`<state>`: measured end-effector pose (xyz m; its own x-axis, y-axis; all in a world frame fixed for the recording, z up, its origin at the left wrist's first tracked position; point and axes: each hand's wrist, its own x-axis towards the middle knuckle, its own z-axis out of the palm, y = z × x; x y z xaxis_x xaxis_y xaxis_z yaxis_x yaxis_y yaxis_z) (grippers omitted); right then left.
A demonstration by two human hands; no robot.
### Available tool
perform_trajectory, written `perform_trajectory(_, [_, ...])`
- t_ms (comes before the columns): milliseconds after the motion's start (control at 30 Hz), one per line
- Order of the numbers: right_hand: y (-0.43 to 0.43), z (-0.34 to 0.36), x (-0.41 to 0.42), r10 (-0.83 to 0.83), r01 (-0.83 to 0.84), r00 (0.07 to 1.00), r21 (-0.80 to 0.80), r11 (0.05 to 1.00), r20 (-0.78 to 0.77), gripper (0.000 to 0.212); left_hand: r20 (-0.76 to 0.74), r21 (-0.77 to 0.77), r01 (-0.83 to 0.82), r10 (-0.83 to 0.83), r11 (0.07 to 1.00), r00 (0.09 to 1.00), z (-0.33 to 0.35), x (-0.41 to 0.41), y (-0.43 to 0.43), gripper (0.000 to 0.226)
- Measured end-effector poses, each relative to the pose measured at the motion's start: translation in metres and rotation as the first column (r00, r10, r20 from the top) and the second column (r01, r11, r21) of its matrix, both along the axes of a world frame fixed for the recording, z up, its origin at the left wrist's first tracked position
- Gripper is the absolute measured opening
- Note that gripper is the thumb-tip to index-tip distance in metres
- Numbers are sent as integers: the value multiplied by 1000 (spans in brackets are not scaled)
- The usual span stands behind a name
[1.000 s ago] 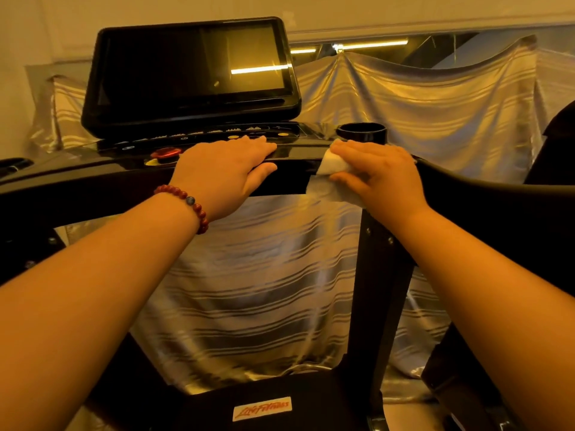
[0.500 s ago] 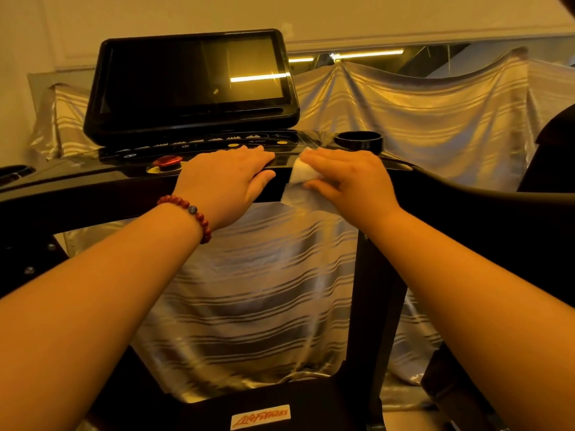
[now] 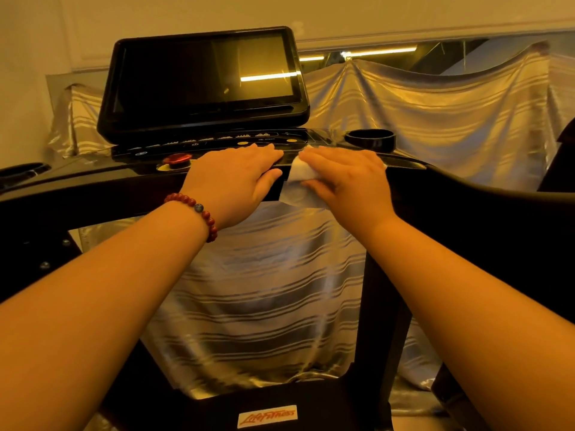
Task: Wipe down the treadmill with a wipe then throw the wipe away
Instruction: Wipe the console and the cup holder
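**Wipe stroke closing on the bracing hand**

Right hand (image 3: 348,181) grasps the crumpled white wipe (image 3: 299,175), fingers over it, thumb on its near face, pressing it to the front rail of the black treadmill (image 3: 466,197). Over the last second it has slid left, away from the round black cup holder (image 3: 370,140); the wipe now sits just beside the left hand (image 3: 236,178), which lies flat and released on the rail. Judgement: this stretch is nearly covered, and the left hand must shift for wiping to continue.

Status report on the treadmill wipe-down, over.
Left grip flat on black treadmill console, holding nothing. Right grip holds crumpled white wipe against console's front edge. Left grip sits close beside wipe, may block leftward strokes.
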<state>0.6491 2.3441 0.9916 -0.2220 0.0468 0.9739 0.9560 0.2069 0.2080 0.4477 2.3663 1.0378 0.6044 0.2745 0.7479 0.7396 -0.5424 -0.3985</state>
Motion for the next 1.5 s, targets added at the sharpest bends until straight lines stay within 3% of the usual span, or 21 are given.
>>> perform_trajectory(400, [9, 1, -8, -39, 30, 996, 109, 994, 79, 34, -31, -24, 41, -42, 999, 999, 2, -13, 1, 51])
perform_trajectory(700, [25, -1, -22, 24, -47, 994, 227, 973, 103, 25, 79, -3, 62, -61, 998, 995, -8, -33, 11, 49])
perform_trajectory(833, [31, 5, -36, 18, -47, 991, 217, 975, 135, 22, 52, -8, 80, -79, 997, 995, -6, -37, 16, 51])
perform_trajectory(1000, [28, 3, -42, 49, -92, 984, 258, 962, 169, 19, 23, 88, 94, -96, 992, 995, -8, -57, 15, 42])
perform_trajectory(1167, [26, 14, -61, 67, -105, 975, 171, 980, 213, 21, 108, 126, 91, -105, 988, 989, -7, -84, 13, 44])
perform_trajectory(1333, [31, 15, -75, 32, -64, 971, 127, 990, 239, 32, 158, -68, 31, -20, 997, 987, -13, -120, 24, 59])
perform_trajectory(1500, [39, 16, -99, -25, -6, 951, 101, 995, 309, 40, 99, 63, 32, -38, 997, 994, -15, -126, 39, 55])
